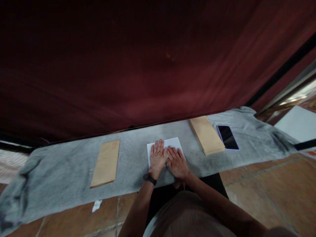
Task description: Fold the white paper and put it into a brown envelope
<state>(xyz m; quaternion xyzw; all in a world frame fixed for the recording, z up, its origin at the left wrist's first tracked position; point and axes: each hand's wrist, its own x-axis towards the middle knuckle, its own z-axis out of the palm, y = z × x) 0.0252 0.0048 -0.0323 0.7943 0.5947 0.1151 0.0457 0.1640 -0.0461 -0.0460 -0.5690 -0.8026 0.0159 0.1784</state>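
A white sheet of paper (174, 142) lies on the grey cloth in front of me, partly covered by both hands. My left hand (157, 157) rests flat on its left part, fingers stretched out away from me, with a dark band on the wrist. Close beside it, my right hand (176, 161) presses flat on the right part, its fingers slanting up to the left. The thumbs nearly meet near the middle of the sheet. Whether the paper is folded under the palms is hidden. Neither hand grips anything.
Left of the paper lies a brown envelope (106, 163) with small red print. A thick stack of brown envelopes (206, 135) sits to the right, beside a dark-screened phone (227, 137). Grey cloth (66, 168) covers the long narrow surface. A dark red panel (153, 75) rises behind it.
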